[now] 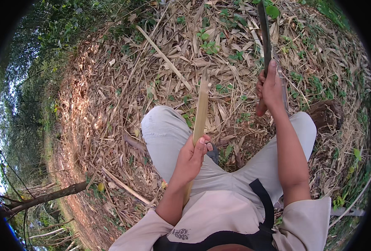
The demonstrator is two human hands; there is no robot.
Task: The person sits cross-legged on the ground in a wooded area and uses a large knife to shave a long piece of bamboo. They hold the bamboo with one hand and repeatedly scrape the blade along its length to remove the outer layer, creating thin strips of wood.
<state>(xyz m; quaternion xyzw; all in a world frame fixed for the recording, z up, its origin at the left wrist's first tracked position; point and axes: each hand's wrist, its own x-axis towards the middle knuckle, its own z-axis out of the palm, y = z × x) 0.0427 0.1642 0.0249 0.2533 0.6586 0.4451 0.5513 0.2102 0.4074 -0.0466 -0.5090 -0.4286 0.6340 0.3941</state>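
Black strap (pixel 267 205) is lying across a pale shirt (pixel 219 213) at six o'clock, nearest the viewer. Just below centre, the left hand (pixel 191 157) is grasping a split strip (pixel 201 111), its thumb pressing along the near face. This strip is running from below the hand toward twelve o'clock and is ending in a ragged, darker tip. Light trousers (pixel 164 129) are spreading with bent knees toward ten and three o'clock; between them, a dark sandal (pixel 213 155) is showing past the left hand. At two o'clock, the right hand (pixel 270 90) is clenching the reddish-brown handle of a long knife (pixel 266 37), whose dark, curved blade is pointing toward twelve o'clock, well apart from the strip. Beneath, dry leaf litter (pixel 97 104) is covering the ground. Another pale strip (pixel 163 57) is lying loose between eleven and twelve o'clock, and a brown stump (pixel 325 115) is resting at three o'clock, just beside the right knee. Farther off, a bare branch (pixel 55 195) is extending at eight o'clock, and trees (pixel 30 62) are standing near ten o'clock.
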